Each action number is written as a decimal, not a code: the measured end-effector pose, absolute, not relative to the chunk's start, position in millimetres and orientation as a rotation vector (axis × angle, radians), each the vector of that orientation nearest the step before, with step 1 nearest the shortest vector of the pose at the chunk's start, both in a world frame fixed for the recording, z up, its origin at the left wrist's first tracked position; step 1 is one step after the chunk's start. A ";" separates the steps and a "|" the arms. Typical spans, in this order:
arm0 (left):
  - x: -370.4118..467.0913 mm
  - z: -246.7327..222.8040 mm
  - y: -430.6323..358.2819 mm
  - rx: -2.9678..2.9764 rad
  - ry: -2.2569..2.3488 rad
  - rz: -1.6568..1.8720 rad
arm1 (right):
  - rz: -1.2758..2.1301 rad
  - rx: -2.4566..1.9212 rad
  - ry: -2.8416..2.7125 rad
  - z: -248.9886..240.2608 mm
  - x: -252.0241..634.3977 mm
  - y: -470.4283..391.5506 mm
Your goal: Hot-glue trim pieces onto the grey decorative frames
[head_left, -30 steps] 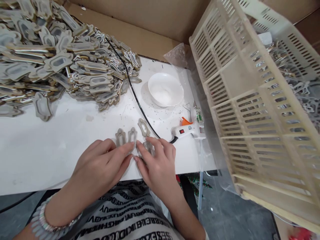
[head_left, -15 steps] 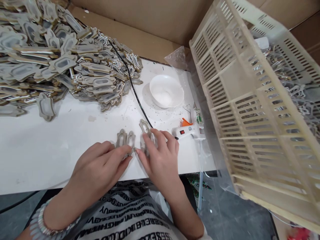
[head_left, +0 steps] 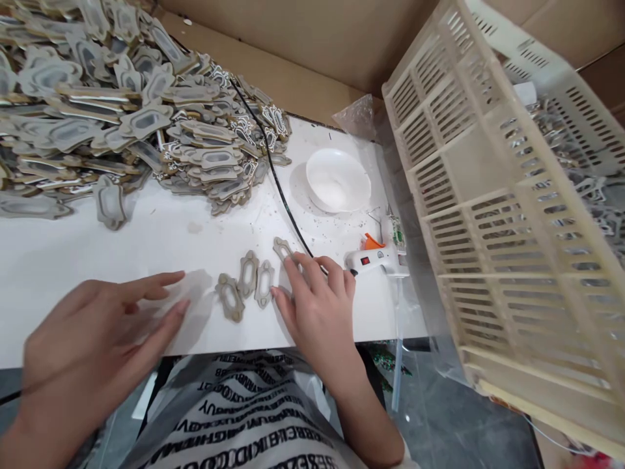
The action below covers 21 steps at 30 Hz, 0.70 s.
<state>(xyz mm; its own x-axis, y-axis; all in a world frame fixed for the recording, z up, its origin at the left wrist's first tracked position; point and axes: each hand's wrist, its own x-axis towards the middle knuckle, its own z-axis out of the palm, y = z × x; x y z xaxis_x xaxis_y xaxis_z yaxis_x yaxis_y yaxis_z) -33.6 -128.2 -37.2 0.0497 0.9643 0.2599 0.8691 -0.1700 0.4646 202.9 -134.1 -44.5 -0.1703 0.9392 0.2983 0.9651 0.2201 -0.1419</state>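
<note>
- So, my left hand (head_left: 102, 335) is spread above the white tabletop (head_left: 163, 244)
- Three scalloped frames (head_left: 242, 276) lie between my hands
- My right hand (head_left: 316, 301) touches another frame (head_left: 280, 243), whether pinching I can't tell

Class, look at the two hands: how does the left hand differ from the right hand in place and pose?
Place: the left hand is beside the small loose frames, while the right hand partly covers one of them. Pose: the left hand's thumb and forefinger stand apart, pointing rightward; the right hand's fingers point away from the body. Both hands are bare.
</note>
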 end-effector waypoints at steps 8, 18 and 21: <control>-46.6 -51.5 -132.2 2.358 1.864 0.598 | -0.055 -1.698 -2.253 -40.2 194.7 -136.2; -58.3 -55.1 -142.8 2.595 1.617 0.611 | -0.027 -1.761 -2.271 -33.0 195.9 -152.7; -67.3 -58.2 -153.6 2.620 1.446 0.698 | -0.006 -1.758 -2.286 -29.5 196.8 -158.2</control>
